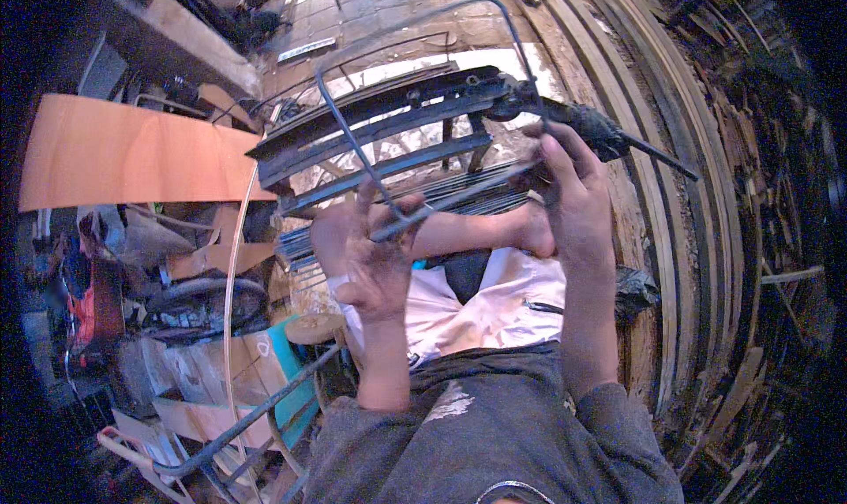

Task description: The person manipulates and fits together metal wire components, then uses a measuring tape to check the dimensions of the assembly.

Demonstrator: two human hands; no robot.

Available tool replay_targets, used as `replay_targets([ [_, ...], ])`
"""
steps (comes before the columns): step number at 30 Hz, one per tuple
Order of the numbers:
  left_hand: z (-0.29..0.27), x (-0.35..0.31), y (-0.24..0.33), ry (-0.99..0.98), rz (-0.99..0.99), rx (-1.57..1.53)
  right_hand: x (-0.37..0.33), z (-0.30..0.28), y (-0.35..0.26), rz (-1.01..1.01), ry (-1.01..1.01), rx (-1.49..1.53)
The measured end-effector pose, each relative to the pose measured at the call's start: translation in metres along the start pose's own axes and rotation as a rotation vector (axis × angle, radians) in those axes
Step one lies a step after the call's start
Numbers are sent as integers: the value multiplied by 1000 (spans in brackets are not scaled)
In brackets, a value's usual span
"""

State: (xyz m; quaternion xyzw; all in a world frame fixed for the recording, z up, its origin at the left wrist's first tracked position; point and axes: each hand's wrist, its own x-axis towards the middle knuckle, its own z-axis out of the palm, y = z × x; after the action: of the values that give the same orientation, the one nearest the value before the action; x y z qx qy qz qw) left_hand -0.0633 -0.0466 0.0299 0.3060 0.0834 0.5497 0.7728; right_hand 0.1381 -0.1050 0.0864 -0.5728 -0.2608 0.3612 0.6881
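A thin dark metal rod bent into a roughly rectangular frame (342, 126) is raised in front of me, above a black metal bench. My left hand (378, 261), palm turned up, has its fingers around the frame's near left corner, where a rod end lies across them. At the near right corner, my right hand (573, 173) pinches the rod between thumb and fingers. Just beyond that hand, on the bench of angle irons (371, 156), sits a lever (657, 156) with a black wrapped part. Several straight metal rods (481, 195) lie low on the bench, partly hidden by my hands and legs.
Long timber planks (635, 81) run along the right. An orange-brown board (141, 156) stands at left, with a round wooden stool (313, 328) and a blue-grey metal tube frame (238, 433) nearer me. A tyre (207, 306) lies among clutter. My bare legs extend beneath the bench.
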Motion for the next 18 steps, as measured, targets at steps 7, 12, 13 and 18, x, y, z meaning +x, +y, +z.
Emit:
replay_targets([
  [7, -56, 12, 32, -2, -327, 206, -4, -38, 44, 37, -309, -436],
  [12, -32, -5, 5, 110, -420, 432, 21, -33, 39, -8, -513, -536],
  [13, -31, -7, 0, 144, -340, 378, 27, -36, 40, -113, -327, -623],
  [18, -14, -15, 5, 201, -104, 240, 55, -90, 19, 99, 290, -782],
])
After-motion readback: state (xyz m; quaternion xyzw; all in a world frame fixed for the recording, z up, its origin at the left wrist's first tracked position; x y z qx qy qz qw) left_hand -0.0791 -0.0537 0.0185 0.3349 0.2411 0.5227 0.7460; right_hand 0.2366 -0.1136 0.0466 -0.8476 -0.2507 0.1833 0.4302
